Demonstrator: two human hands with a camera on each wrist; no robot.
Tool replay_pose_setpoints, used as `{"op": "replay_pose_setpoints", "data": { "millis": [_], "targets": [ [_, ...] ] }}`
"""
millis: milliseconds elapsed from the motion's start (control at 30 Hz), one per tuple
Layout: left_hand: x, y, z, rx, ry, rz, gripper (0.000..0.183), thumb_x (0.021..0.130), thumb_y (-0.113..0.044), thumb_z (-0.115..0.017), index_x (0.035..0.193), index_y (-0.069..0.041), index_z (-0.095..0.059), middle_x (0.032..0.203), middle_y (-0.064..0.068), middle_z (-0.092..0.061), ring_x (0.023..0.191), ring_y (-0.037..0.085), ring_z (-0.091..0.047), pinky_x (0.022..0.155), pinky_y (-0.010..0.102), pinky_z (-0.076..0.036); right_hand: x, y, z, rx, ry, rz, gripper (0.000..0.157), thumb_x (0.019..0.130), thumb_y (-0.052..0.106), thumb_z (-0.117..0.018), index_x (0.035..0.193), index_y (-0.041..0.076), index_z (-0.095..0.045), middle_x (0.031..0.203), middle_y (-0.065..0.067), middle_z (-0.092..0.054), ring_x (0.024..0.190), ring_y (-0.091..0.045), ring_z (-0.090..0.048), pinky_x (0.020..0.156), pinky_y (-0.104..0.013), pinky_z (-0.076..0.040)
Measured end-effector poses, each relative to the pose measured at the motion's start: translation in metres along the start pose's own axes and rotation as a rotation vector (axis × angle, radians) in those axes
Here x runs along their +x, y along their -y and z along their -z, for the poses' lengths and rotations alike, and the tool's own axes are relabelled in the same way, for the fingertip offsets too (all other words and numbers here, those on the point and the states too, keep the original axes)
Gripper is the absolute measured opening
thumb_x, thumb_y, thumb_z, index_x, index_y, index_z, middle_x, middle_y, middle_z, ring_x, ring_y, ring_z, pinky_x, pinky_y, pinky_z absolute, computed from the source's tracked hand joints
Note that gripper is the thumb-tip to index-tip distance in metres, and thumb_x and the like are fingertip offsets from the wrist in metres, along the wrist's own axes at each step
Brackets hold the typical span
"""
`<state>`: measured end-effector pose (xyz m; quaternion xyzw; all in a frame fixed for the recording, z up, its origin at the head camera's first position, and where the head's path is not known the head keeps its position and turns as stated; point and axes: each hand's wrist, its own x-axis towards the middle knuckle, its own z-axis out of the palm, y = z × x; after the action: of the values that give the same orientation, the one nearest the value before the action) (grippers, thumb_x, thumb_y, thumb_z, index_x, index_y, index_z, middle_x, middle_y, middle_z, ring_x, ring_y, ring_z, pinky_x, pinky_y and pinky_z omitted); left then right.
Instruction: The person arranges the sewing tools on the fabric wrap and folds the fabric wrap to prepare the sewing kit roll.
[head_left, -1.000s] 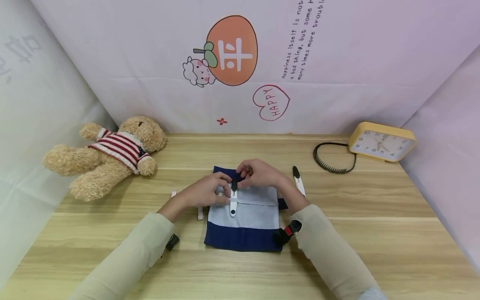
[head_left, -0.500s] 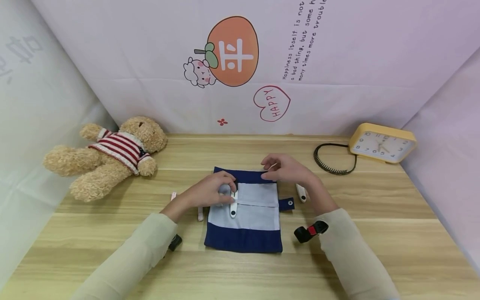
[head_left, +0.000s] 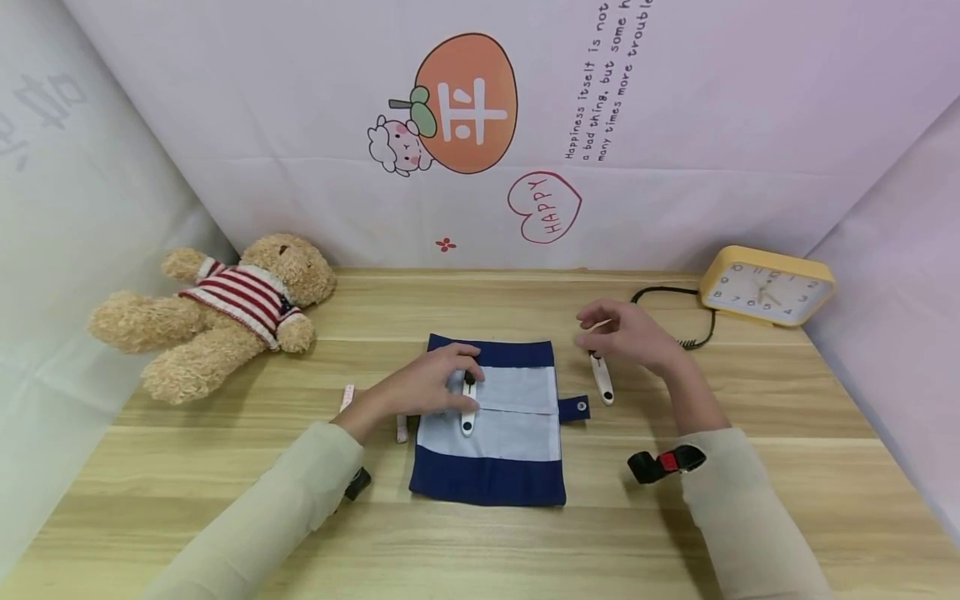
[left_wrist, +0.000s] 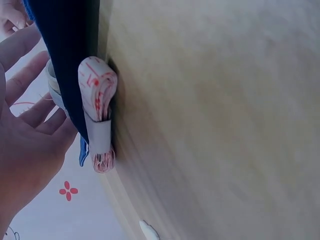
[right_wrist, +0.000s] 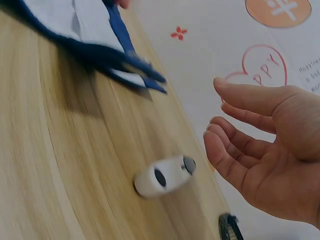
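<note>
A wood-grain table [head_left: 480,550] meets a printed white backdrop [head_left: 315,92] along its back edge; wood shows between that edge and the pouch, and in front of the pouch too. A teddy bear [head_left: 234,292] in a striped top lies well to the left. The pouch [head_left: 521,425], navy-banded with a pale lining, lies spread flat, its snap tab [head_left: 573,408] jutting right. A yellow alarm clock [head_left: 768,287] stands at the back right.

The left hand [head_left: 431,379] reaches over the pouch, fingers loosely bent, thumb and forefinger apart. The right hand [head_left: 626,333] hovers beyond the pouch's right edge, thumb and fingertips apart with a gap.

A black headband [head_left: 663,288] lies beside the clock, partly behind the right hand. A folded tape measure [left_wrist: 98,112] sits just beside the pouch's left edge.

White thread snips [head_left: 468,419] lie on the lining beneath the left fingers; contact is unclear. The second snips [head_left: 602,380] lie on wood, below the right hand.
</note>
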<state>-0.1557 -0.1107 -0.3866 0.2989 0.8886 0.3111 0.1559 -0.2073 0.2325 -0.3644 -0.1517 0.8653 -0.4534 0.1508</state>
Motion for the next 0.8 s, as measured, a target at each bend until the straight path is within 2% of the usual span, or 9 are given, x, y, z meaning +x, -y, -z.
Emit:
{"op": "replay_pose_setpoints", "data": {
  "millis": [200,400,500,633,700,800],
  "targets": [
    [0.001,-0.001,-0.001,0.002,0.031,0.017,0.037,0.09,-0.024,-0.08,0.123,-0.012,-0.07,0.158,0.014,-0.04,0.146,0.036,-0.034,0.116,0.051,-0.03,-0.01,-0.008,0.011,-0.019,-0.022,-0.055,0.054,0.096,0.027,-0.072,0.138,-0.001,-0.054,0.132,-0.022,-0.056,0.11,-0.034,-0.06,0.088,-0.042,-0.055],
    [0.001,-0.002,-0.001,0.01,0.056,0.028,0.038,0.09,-0.025,-0.08,0.124,-0.013,-0.07,0.158,0.014,-0.039,0.146,0.036,-0.033,0.116,0.051,-0.03,-0.012,-0.02,0.018,-0.052,-0.02,-0.072,0.054,0.097,0.025,-0.071,0.139,-0.003,-0.053,0.132,-0.023,-0.055,0.11,-0.034,-0.058,0.085,-0.039,-0.056],
    [0.001,-0.004,0.0,0.011,0.064,0.029,0.037,0.089,-0.025,-0.081,0.123,-0.013,-0.071,0.158,0.014,-0.038,0.146,0.036,-0.034,0.115,0.051,-0.031,-0.012,-0.027,0.02,-0.077,0.009,-0.1,0.055,0.096,0.025,-0.072,0.14,-0.002,-0.053,0.133,-0.024,-0.054,0.114,-0.036,-0.056,0.088,-0.043,-0.054],
    [0.001,-0.005,0.0,0.018,0.071,0.024,0.032,0.089,-0.026,-0.081,0.118,-0.014,-0.073,0.158,0.014,-0.037,0.145,0.037,-0.034,0.115,0.051,-0.032,-0.012,-0.032,0.019,-0.117,0.06,-0.137,0.061,0.094,0.026,-0.075,0.144,0.001,-0.051,0.138,-0.025,-0.051,0.123,-0.041,-0.05,0.098,-0.053,-0.046],
    [0.001,-0.005,0.0,0.023,0.071,0.016,0.03,0.089,-0.026,-0.081,0.115,-0.015,-0.074,0.158,0.014,-0.038,0.145,0.037,-0.034,0.115,0.051,-0.032,-0.011,-0.033,0.018,-0.137,0.073,-0.138,0.064,0.093,0.026,-0.076,0.145,0.0,-0.049,0.139,-0.026,-0.05,0.125,-0.042,-0.048,0.099,-0.054,-0.043],
    [0.001,-0.005,0.0,0.028,0.073,0.007,0.027,0.089,-0.026,-0.081,0.113,-0.015,-0.074,0.158,0.014,-0.038,0.145,0.037,-0.035,0.115,0.051,-0.032,-0.01,-0.033,0.017,-0.16,0.082,-0.142,0.067,0.092,0.025,-0.077,0.146,0.0,-0.048,0.139,-0.026,-0.05,0.119,-0.039,-0.051,0.096,-0.049,-0.046]
  ]
}}
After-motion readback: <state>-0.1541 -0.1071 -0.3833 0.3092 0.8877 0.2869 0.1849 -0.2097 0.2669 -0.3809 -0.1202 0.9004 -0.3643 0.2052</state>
